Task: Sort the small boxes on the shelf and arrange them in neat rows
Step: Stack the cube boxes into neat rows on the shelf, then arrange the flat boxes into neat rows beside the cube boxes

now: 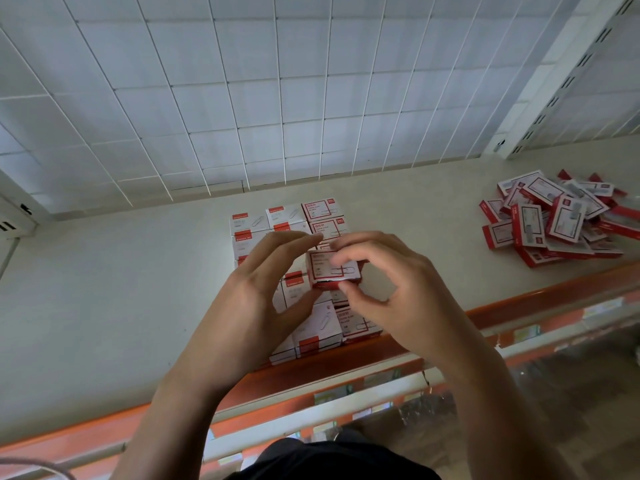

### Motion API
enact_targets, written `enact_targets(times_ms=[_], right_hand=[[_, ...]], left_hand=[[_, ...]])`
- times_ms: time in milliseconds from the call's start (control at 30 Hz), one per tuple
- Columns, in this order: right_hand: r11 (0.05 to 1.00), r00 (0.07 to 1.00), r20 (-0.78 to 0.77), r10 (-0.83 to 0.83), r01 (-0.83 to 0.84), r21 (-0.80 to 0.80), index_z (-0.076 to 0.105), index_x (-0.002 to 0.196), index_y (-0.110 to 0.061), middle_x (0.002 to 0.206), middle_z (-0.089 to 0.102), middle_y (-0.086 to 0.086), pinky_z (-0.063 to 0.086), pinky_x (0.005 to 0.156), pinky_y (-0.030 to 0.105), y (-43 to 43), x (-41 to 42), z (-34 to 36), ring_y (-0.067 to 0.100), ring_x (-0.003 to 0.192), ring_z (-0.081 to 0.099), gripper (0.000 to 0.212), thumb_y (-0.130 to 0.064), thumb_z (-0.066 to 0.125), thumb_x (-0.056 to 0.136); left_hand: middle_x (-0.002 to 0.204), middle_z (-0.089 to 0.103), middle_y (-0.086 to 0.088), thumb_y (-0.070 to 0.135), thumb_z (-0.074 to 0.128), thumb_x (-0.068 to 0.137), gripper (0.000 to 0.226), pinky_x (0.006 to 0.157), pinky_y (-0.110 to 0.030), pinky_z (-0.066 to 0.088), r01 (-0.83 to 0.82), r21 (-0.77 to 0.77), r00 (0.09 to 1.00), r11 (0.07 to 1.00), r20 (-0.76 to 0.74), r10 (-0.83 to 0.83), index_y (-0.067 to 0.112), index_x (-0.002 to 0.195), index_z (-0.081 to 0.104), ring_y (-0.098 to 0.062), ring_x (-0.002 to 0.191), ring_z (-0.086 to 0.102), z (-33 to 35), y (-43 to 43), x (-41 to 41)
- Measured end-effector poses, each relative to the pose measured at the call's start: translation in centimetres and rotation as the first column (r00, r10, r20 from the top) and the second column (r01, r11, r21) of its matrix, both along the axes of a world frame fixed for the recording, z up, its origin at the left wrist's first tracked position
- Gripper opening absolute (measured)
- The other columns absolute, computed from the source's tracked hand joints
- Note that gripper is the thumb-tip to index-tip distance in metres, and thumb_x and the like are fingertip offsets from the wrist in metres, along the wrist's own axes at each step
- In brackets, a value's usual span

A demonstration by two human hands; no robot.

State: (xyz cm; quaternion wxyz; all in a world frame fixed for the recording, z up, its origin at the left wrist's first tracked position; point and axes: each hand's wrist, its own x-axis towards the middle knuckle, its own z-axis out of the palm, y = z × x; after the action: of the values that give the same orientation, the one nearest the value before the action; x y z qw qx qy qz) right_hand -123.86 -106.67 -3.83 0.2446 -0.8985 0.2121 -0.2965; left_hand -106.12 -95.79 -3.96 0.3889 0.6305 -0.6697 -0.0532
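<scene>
Orange front rail [526, 304] of the shelf [104, 289] is nearest. Just behind it, at mid-shelf, is a block of paper-clip boxes [250, 224] packed in touching rows, white-and-red faces on the left and red-framed on the right.

Right hand [391, 289] pinches one red-framed box [327, 268] over the block, fingers on top, thumb on the near edge. Left hand [256, 292] is unclenched, fingers arched beside that box; contact unclear.

Loose heap of staple boxes [554, 220] far right, well apart. Wire-grid back panel [242, 98] behind.
</scene>
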Motion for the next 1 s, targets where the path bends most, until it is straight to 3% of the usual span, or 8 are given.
enact_targets(times_ms=[100,300,467,667,900,1000], right_hand=[[1.0,0.999,-0.023,-0.025,0.025,0.014,0.068,0.11,-0.015,0.122,0.062,-0.005,0.047,0.103,0.027,-0.6,-1.2,-0.3,0.01,0.121,0.054,0.027,-0.011,0.07,0.084],[0.998,0.993,-0.107,-0.046,0.05,0.036,0.067,0.111,-0.02,0.123,0.059,-0.01,0.044,0.105,0.021,-1.4,-2.7,-1.2,0.005,0.121,0.052,0.028,-0.013,0.068,0.084],[0.999,0.988,-0.156,0.0,0.006,0.032,0.068,0.114,-0.019,0.124,0.06,-0.008,0.04,0.105,0.016,-1.6,-2.5,-2.0,0.004,0.122,0.052,0.029,-0.015,0.068,0.086],[0.999,0.988,-0.152,0.023,-0.029,-0.038,0.069,0.115,-0.017,0.122,0.063,-0.009,0.049,0.101,0.038,-2.2,-2.3,-2.8,0.007,0.123,0.052,0.029,-0.023,0.066,0.087],[0.996,0.983,-0.18,0.043,-0.028,0.085,0.068,0.113,-0.02,0.142,0.05,-0.006,0.033,0.108,0.019,-2.0,-2.4,-2.6,0.007,0.134,0.042,0.028,-0.031,0.063,0.089],[0.992,0.98,-0.191,0.053,-0.03,0.123,0.065,0.119,-0.022,0.151,0.041,-0.008,0.034,0.111,0.023,-1.8,-2.3,-2.7,0.008,0.138,0.039,0.031,-0.033,0.063,0.091]], left_hand=[[0.131,0.053,0.005,0.028,0.065,0.088,0.048,0.099,-0.016,0.043,-0.04,0.041,0.999,0.998,0.023,0.039,0.017,0.134,0.054,-0.008,0.118,0.053,-0.4,-0.1,-0.2],[0.125,0.058,0.004,0.031,0.06,0.09,0.034,0.09,-0.039,0.053,-0.114,0.067,0.989,0.991,0.099,0.107,0.016,0.12,0.064,-0.017,0.112,0.059,-1.1,0.0,-0.6],[0.124,0.06,0.002,0.032,0.057,0.09,0.03,0.091,-0.04,0.052,-0.178,0.08,0.972,0.981,0.169,0.162,0.018,0.115,0.066,-0.02,0.11,0.059,-1.5,0.2,-1.1],[0.125,0.061,0.0,0.035,0.052,0.094,0.033,0.092,-0.043,0.05,-0.208,0.1,0.958,0.973,0.224,0.181,0.016,0.117,0.067,-0.021,0.113,0.059,-2.5,0.3,-1.2],[0.137,0.056,0.002,0.047,0.046,0.094,0.043,0.104,-0.046,0.041,-0.268,0.166,0.937,0.949,0.274,0.217,0.021,0.122,0.065,-0.019,0.132,0.046,-2.7,0.4,-2.0],[0.143,0.05,0.003,0.051,0.044,0.093,0.047,0.11,-0.046,0.035,-0.274,0.187,0.93,0.943,0.301,0.211,0.025,0.128,0.062,-0.02,0.138,0.038,-2.7,0.6,-2.0]])
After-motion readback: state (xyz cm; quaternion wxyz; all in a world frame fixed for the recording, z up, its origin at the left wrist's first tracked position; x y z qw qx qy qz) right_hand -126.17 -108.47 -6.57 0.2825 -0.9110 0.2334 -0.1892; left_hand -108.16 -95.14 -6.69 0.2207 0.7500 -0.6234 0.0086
